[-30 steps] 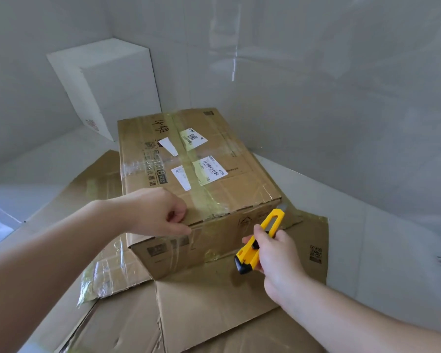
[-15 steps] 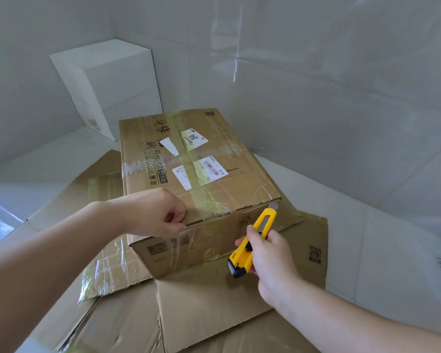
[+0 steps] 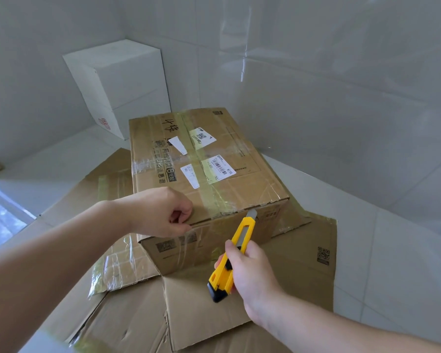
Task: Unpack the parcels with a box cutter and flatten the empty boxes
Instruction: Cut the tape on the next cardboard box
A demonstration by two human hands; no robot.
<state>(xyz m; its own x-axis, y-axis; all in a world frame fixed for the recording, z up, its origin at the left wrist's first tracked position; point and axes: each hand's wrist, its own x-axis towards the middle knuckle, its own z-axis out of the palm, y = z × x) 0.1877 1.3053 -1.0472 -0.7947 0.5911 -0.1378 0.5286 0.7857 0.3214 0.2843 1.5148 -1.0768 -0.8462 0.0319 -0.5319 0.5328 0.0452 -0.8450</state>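
**Box cutter at the edge of a taped parcel**

At far left, a white cardboard box (image 3: 117, 82) stands in the corner where two grey tiled walls meet. In front of it, flattened brown cardboard sheets (image 3: 239, 301) lie spread over the white tiled floor (image 3: 405, 263), some with strips of clear tape.

The left hand (image 3: 161, 212) reaches in from the left with its fingers curled. It rests on the near top edge of the parcel, thumb and forefinger together at that edge; whether they pinch anything cannot be told.

In the middle, resting on the flattened sheets, is the brown cardboard parcel (image 3: 204, 174). It is sealed with clear and yellowish tape and carries white shipping labels with barcodes and a QR code.

To the right, the right hand (image 3: 252, 276) grips a yellow box cutter (image 3: 233, 256) with a black end cap, fingers wrapped round the handle. The blade points up toward the parcel's near top edge, close to its right corner.
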